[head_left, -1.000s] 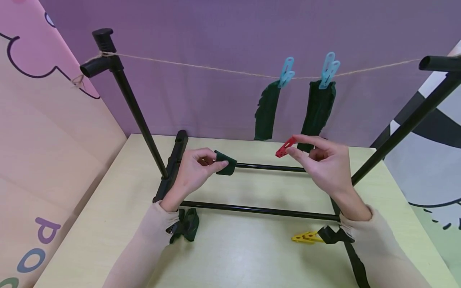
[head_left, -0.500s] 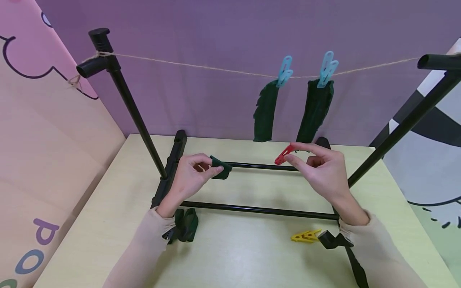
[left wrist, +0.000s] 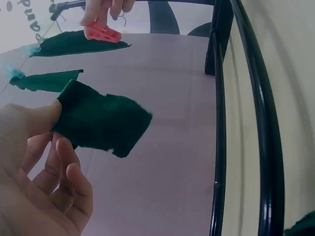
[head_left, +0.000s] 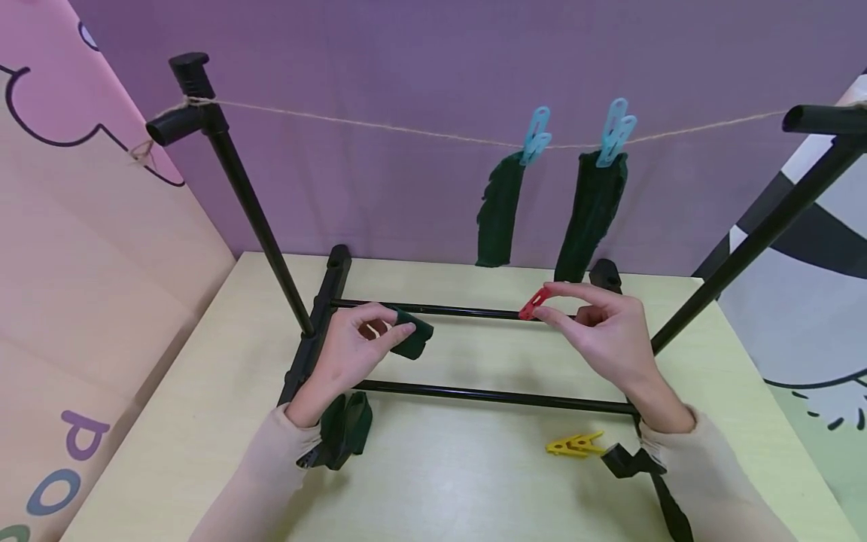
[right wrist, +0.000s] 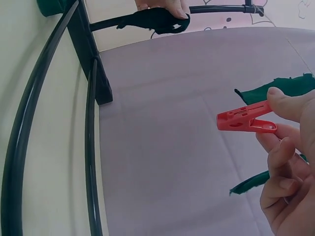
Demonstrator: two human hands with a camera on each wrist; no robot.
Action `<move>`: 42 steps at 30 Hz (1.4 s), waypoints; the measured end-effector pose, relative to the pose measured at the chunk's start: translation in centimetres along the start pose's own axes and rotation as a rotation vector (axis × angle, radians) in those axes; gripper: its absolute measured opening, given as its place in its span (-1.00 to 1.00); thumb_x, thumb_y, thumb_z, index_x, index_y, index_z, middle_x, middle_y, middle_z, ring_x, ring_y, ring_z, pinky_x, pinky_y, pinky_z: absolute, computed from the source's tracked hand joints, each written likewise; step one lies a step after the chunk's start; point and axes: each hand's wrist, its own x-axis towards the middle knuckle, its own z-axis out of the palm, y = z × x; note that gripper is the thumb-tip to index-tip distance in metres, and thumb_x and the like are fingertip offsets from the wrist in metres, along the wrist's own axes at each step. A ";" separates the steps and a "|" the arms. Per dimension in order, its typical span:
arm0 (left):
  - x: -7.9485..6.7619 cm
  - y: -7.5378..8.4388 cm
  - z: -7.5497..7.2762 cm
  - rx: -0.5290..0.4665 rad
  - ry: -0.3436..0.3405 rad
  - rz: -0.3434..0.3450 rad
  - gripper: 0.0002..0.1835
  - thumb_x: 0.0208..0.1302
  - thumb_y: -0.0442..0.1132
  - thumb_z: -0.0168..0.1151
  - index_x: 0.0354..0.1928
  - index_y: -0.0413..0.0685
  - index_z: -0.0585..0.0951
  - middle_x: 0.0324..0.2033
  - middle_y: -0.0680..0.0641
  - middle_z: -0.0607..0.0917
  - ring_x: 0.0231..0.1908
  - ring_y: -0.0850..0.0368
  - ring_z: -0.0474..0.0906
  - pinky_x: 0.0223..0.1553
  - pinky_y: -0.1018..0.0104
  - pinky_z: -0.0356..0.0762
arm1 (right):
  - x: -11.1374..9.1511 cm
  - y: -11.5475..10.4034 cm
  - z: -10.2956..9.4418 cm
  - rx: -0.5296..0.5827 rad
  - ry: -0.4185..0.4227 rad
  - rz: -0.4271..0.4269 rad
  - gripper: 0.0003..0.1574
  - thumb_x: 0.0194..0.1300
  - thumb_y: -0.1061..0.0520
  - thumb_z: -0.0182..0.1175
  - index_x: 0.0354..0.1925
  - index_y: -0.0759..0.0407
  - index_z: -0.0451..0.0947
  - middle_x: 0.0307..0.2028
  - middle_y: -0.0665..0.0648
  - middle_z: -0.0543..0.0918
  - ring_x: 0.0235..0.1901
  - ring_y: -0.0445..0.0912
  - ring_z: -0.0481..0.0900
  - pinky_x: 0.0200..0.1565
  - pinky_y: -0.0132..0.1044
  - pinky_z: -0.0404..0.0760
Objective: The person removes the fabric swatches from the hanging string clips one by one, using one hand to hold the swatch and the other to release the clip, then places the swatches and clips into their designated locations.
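Observation:
My left hand (head_left: 355,346) pinches a small dark green cloth (left wrist: 103,118) by one edge, thumb on the near side. Between thumb and index finger, my right hand (head_left: 603,331) holds a red clothespin (right wrist: 246,118) by its handle end. Both hands are above the rack's lower bars, apart from each other. Behind them, two dark green cloth strips, a left strip (head_left: 501,211) and a right strip (head_left: 591,214), hang from a string (head_left: 379,128). A light blue clothespin (head_left: 536,135) and another blue clothespin (head_left: 616,133) clip them there.
A black tube rack (head_left: 257,218) carries the string between its posts. On the pale table (head_left: 460,482) lie a yellow clothespin (head_left: 574,445) near my right wrist and crumpled dark green cloth (head_left: 348,425) beside my left wrist. A purple wall (head_left: 379,60) stands behind.
Both hands have come down and slightly nearer, the left one with the green cloth, the right one with the red clothespin. The hanging strips look unmoved.

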 end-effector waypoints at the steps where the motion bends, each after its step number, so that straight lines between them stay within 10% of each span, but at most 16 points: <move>1: -0.1 -0.1 0.0 0.005 -0.007 -0.001 -0.90 0.30 -0.20 0.53 -0.23 -0.06 0.84 -0.33 -0.01 0.81 -0.32 0.15 0.65 -0.23 0.24 0.62 | -0.1 0.1 0.0 -0.006 -0.003 -0.002 -0.59 0.29 0.17 0.54 0.11 0.09 0.80 -0.64 -0.06 0.48 -0.67 -0.14 0.32 -0.65 -0.27 0.29; 27: -2.3 -2.8 -1.6 0.075 -0.011 -0.025 -0.91 0.37 -0.28 0.46 -0.15 -0.07 0.85 -0.21 -0.02 0.74 -0.32 0.17 0.56 -0.27 0.40 0.55 | -2.3 2.8 -0.3 -0.016 -0.030 0.003 -0.59 0.23 0.22 0.57 0.06 0.09 0.82 -0.14 -0.38 0.68 -0.65 -0.14 0.35 -0.64 -0.30 0.31; 42: -3.5 -3.3 -2.7 0.124 -0.043 -0.092 -0.95 0.41 -0.23 0.43 -0.23 0.09 0.82 -0.33 0.09 0.73 -0.29 0.13 0.63 -0.17 0.27 0.65 | -3.7 4.3 -0.5 -0.044 -0.037 0.045 -0.64 0.23 0.20 0.57 0.01 0.07 0.82 -0.32 -0.41 0.64 -0.69 -0.16 0.32 -0.65 -0.29 0.24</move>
